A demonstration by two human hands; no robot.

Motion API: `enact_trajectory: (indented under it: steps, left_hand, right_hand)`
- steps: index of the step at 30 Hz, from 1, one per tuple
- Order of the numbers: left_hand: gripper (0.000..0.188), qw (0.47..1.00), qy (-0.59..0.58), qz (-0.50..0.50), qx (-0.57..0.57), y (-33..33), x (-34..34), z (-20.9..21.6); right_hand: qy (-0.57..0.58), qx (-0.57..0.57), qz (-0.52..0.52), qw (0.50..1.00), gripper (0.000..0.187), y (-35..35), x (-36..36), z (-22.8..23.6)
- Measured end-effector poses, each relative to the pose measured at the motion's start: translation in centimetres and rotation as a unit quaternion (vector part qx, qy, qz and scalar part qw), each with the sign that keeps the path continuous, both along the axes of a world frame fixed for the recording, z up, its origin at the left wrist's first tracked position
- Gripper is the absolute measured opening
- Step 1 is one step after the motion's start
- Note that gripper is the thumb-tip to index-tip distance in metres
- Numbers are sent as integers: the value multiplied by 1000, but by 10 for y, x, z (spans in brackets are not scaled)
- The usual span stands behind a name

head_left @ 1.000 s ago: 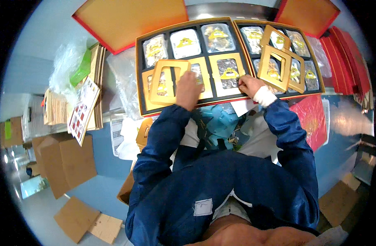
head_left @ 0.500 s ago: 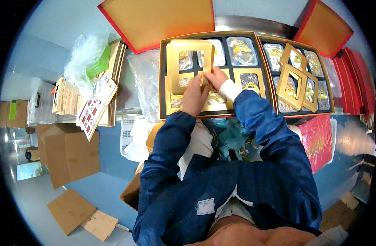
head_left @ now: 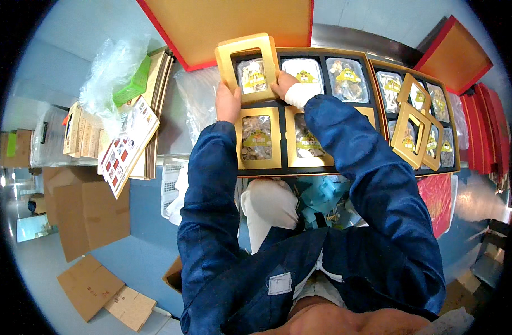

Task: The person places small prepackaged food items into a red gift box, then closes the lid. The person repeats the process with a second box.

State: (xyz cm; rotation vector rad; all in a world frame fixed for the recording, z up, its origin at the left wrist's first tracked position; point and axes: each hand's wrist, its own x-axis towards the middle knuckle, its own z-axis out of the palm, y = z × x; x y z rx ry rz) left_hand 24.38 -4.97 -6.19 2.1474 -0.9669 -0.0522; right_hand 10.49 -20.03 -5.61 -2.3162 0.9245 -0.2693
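Observation:
My left hand (head_left: 228, 104) grips the lower left corner of a gold cardboard window frame (head_left: 227, 68), and my right hand (head_left: 284, 85) holds its right side. The frame is tilted over the upper left compartment of a gift box (head_left: 278, 172) with a black divider. Through its window shows a clear pack of dried food (head_left: 252, 76). Uncovered packs sit in the upper middle (head_left: 304, 77) and upper right (head_left: 346, 80) compartments. In the lower row, gold frames surround a left pack (head_left: 257, 138) and a middle pack (head_left: 307, 140); my right sleeve partly hides the lower right one.
A second gift box (head_left: 453, 166) adjoins on the right, with loose gold frames (head_left: 404, 134) on its packs. Raised red-edged lids (head_left: 228, 25) stand behind. To the left are stacked boards, a printed sheet (head_left: 127, 146) and plastic film (head_left: 113, 78); cartons (head_left: 91, 209) lie below.
Both hands have moved left with the gold frame, from above the box's middle to the upper left compartment. They are now farther apart, and the lower left and middle packs show fully.

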Motion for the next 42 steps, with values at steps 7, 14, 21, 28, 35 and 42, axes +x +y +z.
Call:
enact_trajectory:
  steps: [7,14,21,28,35,42]
  left_hand:
    - [41,998,7,2,-70,-2,-16,2]
    - [38,996,44,-29,-67,22,-34,-6]
    - [38,997,-60,-39,-26,13,-21,4]
    - [28,993,-57,-52,92,1,-4,-6]
    - [23,976,-99,-62,186,-10,6,-6]
    - [22,970,-70,-34,231,-25,-5,-11]
  right_hand:
    - [40,-113,34,992,34,-2,-19,5]
    - [8,11,37,999,37,33,-45,14]
    - [-23,-33,9,999,26,19,-29,4]
    - [59,70,54,994,22,-9,-10,-16]
    - [162,-37,38,985,24,-12,4,-13]
    - [120,-4,0,993,32,-33,12,-21]
